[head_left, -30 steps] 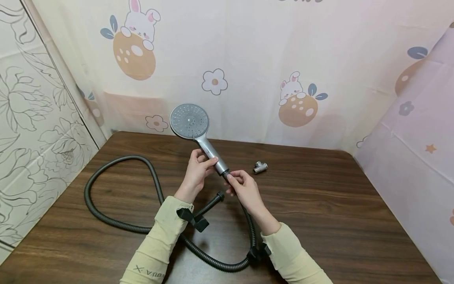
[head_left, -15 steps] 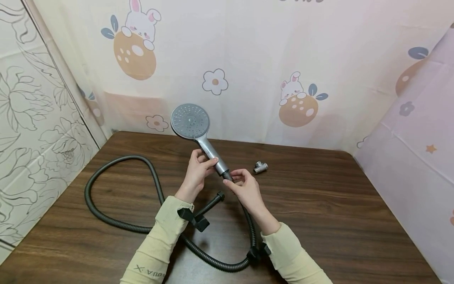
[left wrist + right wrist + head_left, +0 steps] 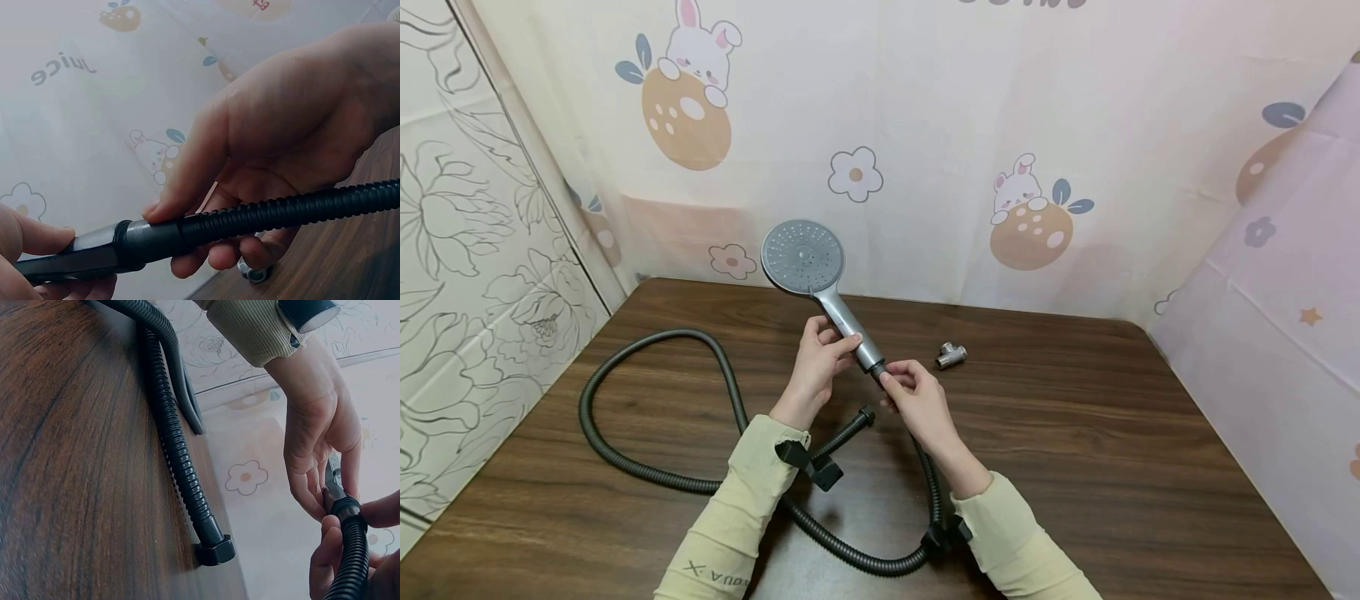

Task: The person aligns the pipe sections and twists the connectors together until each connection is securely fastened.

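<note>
A silver hand shower (image 3: 802,257) is held tilted above the table, its round spray face toward me. My left hand (image 3: 808,367) grips its handle between thumb and fingers. Just below, my right hand (image 3: 921,404) pinches the black hose connector at the handle's end. In the left wrist view, the right thumb lies on top of this connector (image 3: 159,239), with fingertips beneath it; the connector meets the handle's end. The dark ribbed hose (image 3: 651,475) runs from there down and loops left across the table. Its other end, a black hex nut (image 3: 215,551), lies loose between my forearms.
A small chrome tee fitting (image 3: 951,355) lies to the right of my right hand on the brown wooden table (image 3: 1075,450). Printed curtains (image 3: 925,100) hang behind the table and at both sides. The hose passes beneath my left forearm.
My right thumb and fingers shift round the hose connector, spreading half a second ago and closing in again now. My left hand and the hand shower stay almost still.
</note>
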The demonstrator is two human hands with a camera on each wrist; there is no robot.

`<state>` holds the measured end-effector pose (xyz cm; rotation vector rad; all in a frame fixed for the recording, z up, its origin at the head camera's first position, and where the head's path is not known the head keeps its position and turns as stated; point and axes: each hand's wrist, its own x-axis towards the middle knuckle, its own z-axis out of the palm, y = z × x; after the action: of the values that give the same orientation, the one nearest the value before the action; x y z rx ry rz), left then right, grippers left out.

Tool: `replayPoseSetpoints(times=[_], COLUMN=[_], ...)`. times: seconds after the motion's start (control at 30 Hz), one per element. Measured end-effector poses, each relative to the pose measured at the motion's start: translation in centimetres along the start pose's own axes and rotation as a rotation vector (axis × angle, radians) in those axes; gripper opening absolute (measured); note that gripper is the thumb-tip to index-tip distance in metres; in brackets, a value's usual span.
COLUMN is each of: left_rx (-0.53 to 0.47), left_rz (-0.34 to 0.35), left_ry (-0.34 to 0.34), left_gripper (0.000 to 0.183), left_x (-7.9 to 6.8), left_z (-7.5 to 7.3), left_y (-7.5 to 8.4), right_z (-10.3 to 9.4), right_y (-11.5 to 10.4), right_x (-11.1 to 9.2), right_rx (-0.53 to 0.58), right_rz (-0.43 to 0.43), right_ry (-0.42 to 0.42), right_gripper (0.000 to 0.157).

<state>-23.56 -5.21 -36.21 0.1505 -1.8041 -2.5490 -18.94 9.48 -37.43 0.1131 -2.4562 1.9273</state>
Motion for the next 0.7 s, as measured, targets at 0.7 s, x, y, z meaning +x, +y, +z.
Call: replayPoseSetpoints(times=[0.7], left_rx=[0.001], left_rz=[0.006], left_ry=[-0.001], left_gripper=[0.048], left_x=[0.02], left_z=[0.07], left_y=[-0.09], right_z=[0.06], right_y=[0.15], right_x=[0.11], right_rx=[0.011], right_rz=[-0.012], right_ry=[-0.051], right_gripper=[0.022])
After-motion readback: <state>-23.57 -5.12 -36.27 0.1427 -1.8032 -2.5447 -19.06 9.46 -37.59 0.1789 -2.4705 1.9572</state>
